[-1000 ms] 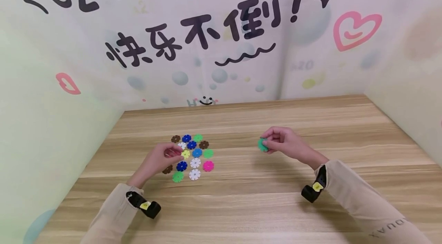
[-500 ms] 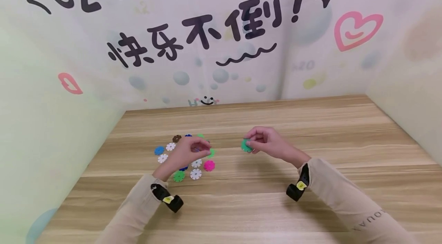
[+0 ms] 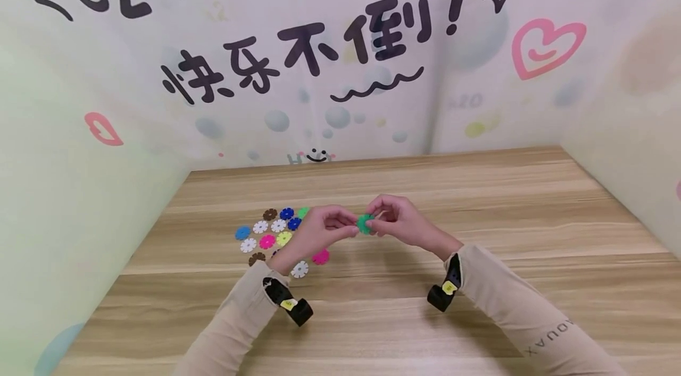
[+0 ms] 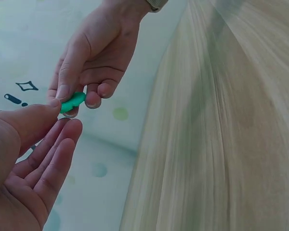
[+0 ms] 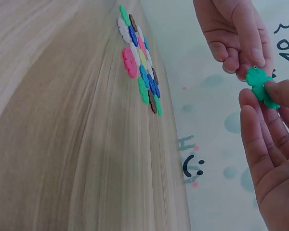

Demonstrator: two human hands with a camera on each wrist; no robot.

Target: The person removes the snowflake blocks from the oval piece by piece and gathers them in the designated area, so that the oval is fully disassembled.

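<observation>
Between my two hands, above the table, is a teal-green notched plastic disc (image 3: 364, 223), of the interlocking snowflake kind. My right hand (image 3: 402, 222) pinches it between thumb and fingers. From the other side my left hand (image 3: 319, 233) meets its edge with thumb and forefinger, the other fingers loosely bent. In the left wrist view the green disc (image 4: 73, 102) is seen nearly edge-on at both thumbs. The right wrist view shows the green disc's (image 5: 260, 86) notched outline, partly covered by the right thumb. Below the left hand lie several loose discs, some hidden by the hand and wrist.
The loose discs lie flat in a group on the wooden table (image 3: 479, 198), among them a blue disc (image 3: 242, 233), a yellow disc (image 3: 284, 238) and a white disc (image 3: 300, 269). A printed wall sheet (image 3: 266, 139) stands behind the table.
My right hand has carried the green disc leftward. My left hand has moved right across the loose discs until its fingertips reached the green disc's edge. The loose discs appear unmoved.
</observation>
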